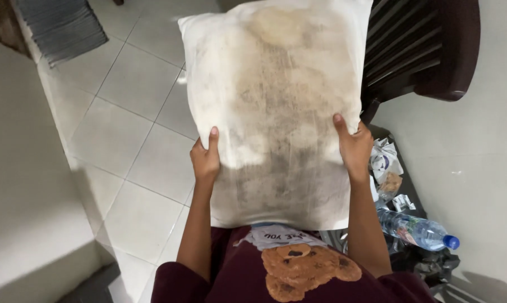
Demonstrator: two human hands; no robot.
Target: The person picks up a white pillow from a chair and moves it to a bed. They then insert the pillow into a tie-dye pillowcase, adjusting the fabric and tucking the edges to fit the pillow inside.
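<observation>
I hold a large white pillow [276, 106] upright in front of me, its cover stained brown and grey. My left hand [206, 157] grips its left edge, thumb on the front. On the opposite edge, my right hand [353, 147] grips in the same way. The pillow hides most of what lies beyond it.
A dark wooden slatted chair [427, 50] stands at the upper right. At the lower right a black bag [427, 264] holds crumpled wrappers [385, 163] and a clear plastic bottle with a blue cap [419, 230]. White floor tiles [130, 129] lie left, a grey mat [63, 25] top left.
</observation>
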